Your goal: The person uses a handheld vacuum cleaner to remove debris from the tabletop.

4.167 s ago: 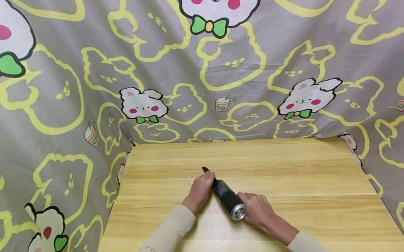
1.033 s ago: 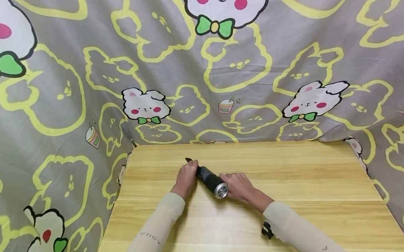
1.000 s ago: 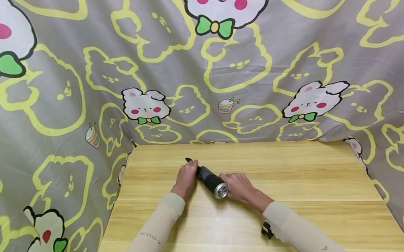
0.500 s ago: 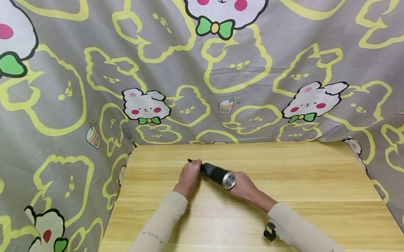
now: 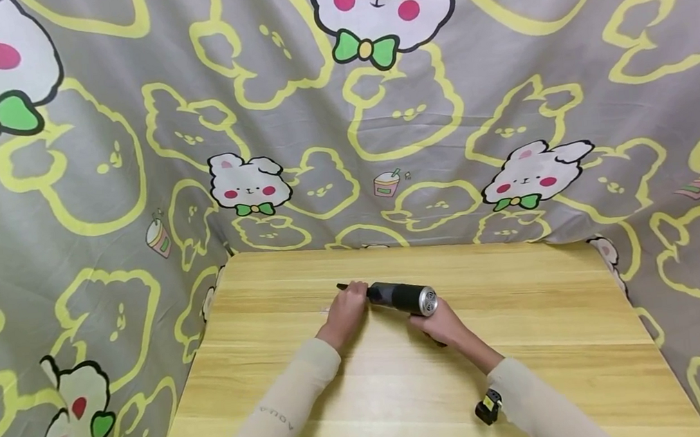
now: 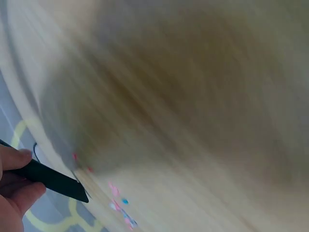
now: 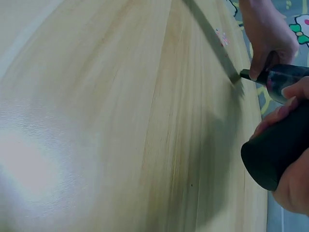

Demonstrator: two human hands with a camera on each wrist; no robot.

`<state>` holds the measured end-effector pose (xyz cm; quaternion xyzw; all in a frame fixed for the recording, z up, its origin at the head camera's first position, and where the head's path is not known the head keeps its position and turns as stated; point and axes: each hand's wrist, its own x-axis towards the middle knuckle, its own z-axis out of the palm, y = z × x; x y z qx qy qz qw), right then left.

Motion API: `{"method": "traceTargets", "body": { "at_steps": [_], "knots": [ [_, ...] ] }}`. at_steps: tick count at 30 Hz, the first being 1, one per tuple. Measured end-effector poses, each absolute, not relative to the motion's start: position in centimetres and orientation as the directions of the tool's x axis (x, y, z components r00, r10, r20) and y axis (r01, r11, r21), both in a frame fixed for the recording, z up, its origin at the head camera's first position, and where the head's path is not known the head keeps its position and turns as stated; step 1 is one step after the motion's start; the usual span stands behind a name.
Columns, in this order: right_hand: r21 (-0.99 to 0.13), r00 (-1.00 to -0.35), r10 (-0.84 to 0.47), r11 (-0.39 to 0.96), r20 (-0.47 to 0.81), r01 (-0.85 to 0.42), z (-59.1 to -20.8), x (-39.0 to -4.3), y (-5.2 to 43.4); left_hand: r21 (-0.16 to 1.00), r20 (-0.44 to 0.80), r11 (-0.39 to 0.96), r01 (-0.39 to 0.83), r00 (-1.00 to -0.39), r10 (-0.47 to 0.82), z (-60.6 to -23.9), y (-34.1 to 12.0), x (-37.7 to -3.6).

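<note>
A black handheld vacuum cleaner [image 5: 397, 296] with a silver vented end is held over the wooden table, lying nearly crosswise. My right hand [image 5: 443, 323] grips its thick dark handle [image 7: 273, 150], fingers wrapped round it in the right wrist view. At the other end, my left hand [image 5: 346, 314] pinches the narrow black nozzle [image 6: 55, 181] between thumb and fingers. The nozzle's tip sticks out past the left hand, close over the tabletop. Small pink, white and blue scraps [image 6: 116, 205] lie on the wood near that tip.
The wooden table [image 5: 523, 342] fills the space below the hands. A grey curtain [image 5: 305, 132] with yellow outlines and white bunny prints hangs along its back and sides. A small black device [image 5: 488, 408] sits at the right wrist.
Both hands have shifted right, and the vacuum has swung from slanted to nearly crosswise. White scraps show again beside the left hand. Scraps seen farther back 4.2 s ago no longer show.
</note>
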<state>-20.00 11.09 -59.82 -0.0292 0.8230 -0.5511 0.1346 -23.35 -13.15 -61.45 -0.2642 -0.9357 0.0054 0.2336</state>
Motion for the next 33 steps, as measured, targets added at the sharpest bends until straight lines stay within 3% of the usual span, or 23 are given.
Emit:
{"method": "traceTargets", "body": {
  "at_steps": [9, 17, 25, 33],
  "knots": [
    [-0.945, -0.905, -0.284, 0.169, -0.318, 0.279, -60.5, -18.8, 13.1, -0.193, 0.429, 0.852, 0.487, -0.739, 0.519, -62.0, -11.3, -22.0],
    [-0.884, -0.835, -0.348, -0.034, -0.427, 0.466, -61.0, -17.0, 15.0, -0.225, 0.403, 0.833, 0.505, -0.731, 0.551, -61.9, -9.7, -20.2],
    [-0.801, -0.774, -0.400, -0.141, -0.491, 0.581, -60.9, -15.4, 15.8, -0.232, 0.401, 0.808, 0.542, -0.703, 0.587, -62.3, -9.0, -19.5],
    [-0.766, -0.754, -0.426, -0.188, -0.500, 0.614, -60.7, -14.6, 15.6, -0.296, 0.374, 0.776, 0.557, -0.680, 0.631, -62.1, -9.5, -19.1]
  ]
}}
